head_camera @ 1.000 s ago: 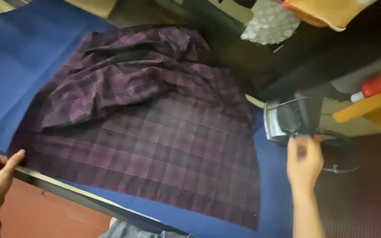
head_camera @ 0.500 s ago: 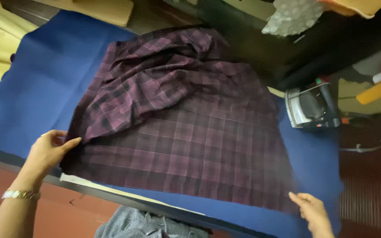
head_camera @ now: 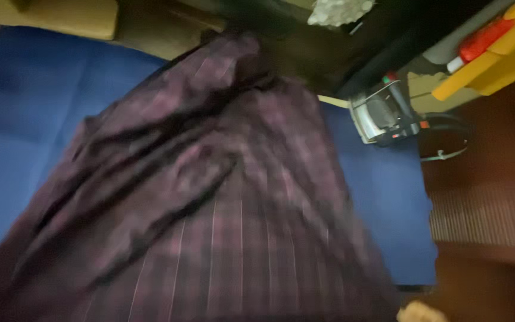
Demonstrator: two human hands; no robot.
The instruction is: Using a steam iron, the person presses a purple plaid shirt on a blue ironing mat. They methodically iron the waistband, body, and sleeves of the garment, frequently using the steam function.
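I see the desk (head_camera: 25,137) as the largest item; its blue padded cover fills the left of the view and shows again as a strip on the right, down to its near right corner.

I see the cloth (head_camera: 210,203), dark purple with a pale check, lying on the desk. It runs from the far centre down to the near edge of the view and covers the middle of the blue cover. Its far part is bunched into long diagonal folds; its near part lies flatter, and the check lines are readable there. The picture is blurred by motion, so finer detail of the weave is not readable.

I see the floor (head_camera: 490,197), red-brown, to the right of the desk.

I see the iron (head_camera: 382,113) at the far right corner of the desk, just beside the cloth's right edge but apart from it. Its cord (head_camera: 448,140) loops beyond the desk edge.

I see a pale sliver at the bottom edge, near the cloth's near right corner, which may be the right hand (head_camera: 415,313). I cannot tell its grip. The left hand is out of view.
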